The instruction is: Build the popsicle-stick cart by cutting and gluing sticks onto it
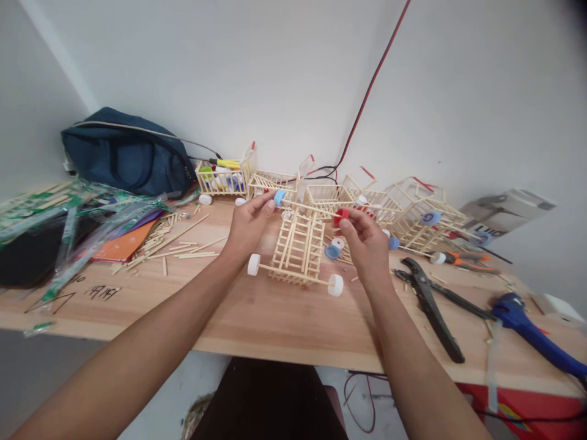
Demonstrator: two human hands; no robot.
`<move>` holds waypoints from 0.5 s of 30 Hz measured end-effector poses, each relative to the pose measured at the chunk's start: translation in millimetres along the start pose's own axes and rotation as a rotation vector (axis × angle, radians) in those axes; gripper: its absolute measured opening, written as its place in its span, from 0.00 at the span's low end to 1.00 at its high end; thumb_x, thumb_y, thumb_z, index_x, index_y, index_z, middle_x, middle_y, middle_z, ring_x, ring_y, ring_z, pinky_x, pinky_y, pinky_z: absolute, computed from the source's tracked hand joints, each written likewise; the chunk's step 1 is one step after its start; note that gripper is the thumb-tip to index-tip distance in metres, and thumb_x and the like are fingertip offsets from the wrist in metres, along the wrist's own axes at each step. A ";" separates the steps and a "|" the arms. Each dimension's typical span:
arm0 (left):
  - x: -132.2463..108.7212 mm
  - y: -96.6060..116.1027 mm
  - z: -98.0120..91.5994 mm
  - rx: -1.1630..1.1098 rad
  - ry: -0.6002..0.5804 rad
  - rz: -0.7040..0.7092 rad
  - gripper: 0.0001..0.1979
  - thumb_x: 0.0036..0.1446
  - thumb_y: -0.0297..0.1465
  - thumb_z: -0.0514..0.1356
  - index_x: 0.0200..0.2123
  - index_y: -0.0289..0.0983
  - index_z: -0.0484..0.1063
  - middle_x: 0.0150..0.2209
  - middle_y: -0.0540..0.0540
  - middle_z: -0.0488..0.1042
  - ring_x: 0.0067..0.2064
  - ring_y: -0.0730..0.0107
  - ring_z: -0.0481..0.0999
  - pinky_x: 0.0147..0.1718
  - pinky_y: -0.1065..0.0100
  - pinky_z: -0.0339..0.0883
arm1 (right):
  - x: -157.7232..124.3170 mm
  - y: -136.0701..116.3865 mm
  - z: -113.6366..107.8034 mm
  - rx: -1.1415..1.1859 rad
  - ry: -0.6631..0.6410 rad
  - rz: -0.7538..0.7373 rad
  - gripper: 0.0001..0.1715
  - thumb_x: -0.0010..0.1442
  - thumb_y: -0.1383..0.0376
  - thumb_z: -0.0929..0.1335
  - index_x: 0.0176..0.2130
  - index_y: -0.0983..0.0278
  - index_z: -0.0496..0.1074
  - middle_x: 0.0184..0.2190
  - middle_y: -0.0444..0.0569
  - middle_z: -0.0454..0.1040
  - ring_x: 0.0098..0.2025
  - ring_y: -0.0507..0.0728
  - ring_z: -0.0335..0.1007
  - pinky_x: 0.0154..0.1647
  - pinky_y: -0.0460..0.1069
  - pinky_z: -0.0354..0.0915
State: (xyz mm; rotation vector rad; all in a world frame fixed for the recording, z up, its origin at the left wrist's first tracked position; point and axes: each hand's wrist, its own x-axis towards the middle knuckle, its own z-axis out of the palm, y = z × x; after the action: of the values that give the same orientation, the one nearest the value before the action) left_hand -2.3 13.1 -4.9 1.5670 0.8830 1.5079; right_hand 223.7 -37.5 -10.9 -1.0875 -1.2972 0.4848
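Observation:
A small cart built of thin wooden sticks [298, 244] sits in front of me with its slatted underside facing up. White bottle caps [335, 285] serve as wheels on both ends of its near axle. At the far axle, my left hand [250, 223] pinches a light blue bottle cap [279, 197] on the left end. My right hand [367, 241] has its fingers closed round a red bottle cap [340, 217] at the right end. Loose caps, one of them blue [332, 251], lie beside the cart near my right hand.
Several similar stick carts [224, 180] line the wall. Cut sticks [165, 244] and plastic wrappers [68, 244] cover the left side, before a dark blue bag [128, 150]. To the right lie a black-handled cutter [428, 305], orange-handled pliers [472, 261] and a blue glue gun [527, 327].

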 end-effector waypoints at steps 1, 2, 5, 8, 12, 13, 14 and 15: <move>-0.1 0.2 -0.1 0.002 0.000 0.001 0.19 0.61 0.37 0.60 0.52 0.37 0.77 0.54 0.41 0.78 0.52 0.59 0.79 0.55 0.56 0.70 | -0.1 0.0 -0.1 0.000 -0.003 0.001 0.19 0.57 0.51 0.73 0.44 0.59 0.76 0.39 0.48 0.79 0.39 0.55 0.75 0.37 0.51 0.76; -0.2 0.3 -0.2 0.003 -0.002 0.002 0.19 0.61 0.37 0.60 0.52 0.37 0.77 0.54 0.42 0.78 0.52 0.59 0.78 0.55 0.56 0.70 | -0.1 0.1 -0.2 0.000 -0.005 0.003 0.19 0.57 0.51 0.73 0.44 0.59 0.76 0.39 0.48 0.79 0.39 0.55 0.75 0.37 0.51 0.76; -0.4 0.1 0.0 0.004 -0.003 0.001 0.19 0.61 0.37 0.60 0.53 0.37 0.77 0.54 0.41 0.78 0.52 0.59 0.78 0.55 0.55 0.69 | -0.2 0.1 -0.6 0.002 -0.006 0.004 0.19 0.58 0.51 0.73 0.44 0.59 0.76 0.40 0.47 0.79 0.39 0.54 0.75 0.37 0.51 0.76; -0.3 -0.4 0.4 0.010 0.002 -0.003 0.20 0.61 0.38 0.60 0.53 0.36 0.77 0.54 0.40 0.78 0.53 0.58 0.78 0.56 0.54 0.68 | 0.0 -0.1 -0.4 0.003 -0.003 0.002 0.19 0.57 0.51 0.73 0.44 0.59 0.76 0.39 0.47 0.79 0.39 0.54 0.75 0.37 0.51 0.76; -0.2 -0.2 0.4 0.005 -0.001 -0.007 0.20 0.61 0.38 0.60 0.53 0.36 0.77 0.55 0.39 0.77 0.53 0.58 0.78 0.56 0.54 0.68 | -0.1 -0.8 0.3 0.012 0.004 0.008 0.20 0.57 0.51 0.73 0.44 0.59 0.76 0.40 0.48 0.79 0.39 0.54 0.75 0.37 0.51 0.76; -0.3 0.0 0.4 0.005 -0.001 -0.008 0.20 0.61 0.38 0.60 0.53 0.36 0.77 0.55 0.40 0.77 0.53 0.58 0.78 0.56 0.54 0.68 | -0.1 -0.9 0.5 0.013 0.007 0.012 0.20 0.57 0.51 0.73 0.44 0.59 0.76 0.40 0.48 0.79 0.39 0.54 0.75 0.37 0.51 0.76; -0.4 0.2 0.3 0.005 0.000 -0.009 0.20 0.61 0.39 0.60 0.53 0.36 0.77 0.55 0.40 0.77 0.53 0.58 0.78 0.56 0.55 0.68 | -0.2 -1.1 0.6 0.011 0.006 0.016 0.20 0.57 0.51 0.73 0.44 0.59 0.76 0.40 0.48 0.79 0.39 0.54 0.75 0.37 0.51 0.76; -0.5 0.4 0.3 0.005 0.002 -0.011 0.20 0.61 0.39 0.60 0.53 0.36 0.77 0.55 0.40 0.77 0.53 0.59 0.78 0.56 0.55 0.68 | -0.3 -1.2 0.7 0.006 0.006 0.019 0.20 0.57 0.51 0.73 0.44 0.59 0.76 0.40 0.48 0.79 0.39 0.55 0.75 0.38 0.51 0.76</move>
State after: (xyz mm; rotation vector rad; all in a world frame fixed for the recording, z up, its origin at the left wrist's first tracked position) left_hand -2.1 12.6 -4.8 1.5618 0.8959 1.5015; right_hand 222.7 -38.1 -10.0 -1.0966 -1.2807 0.4989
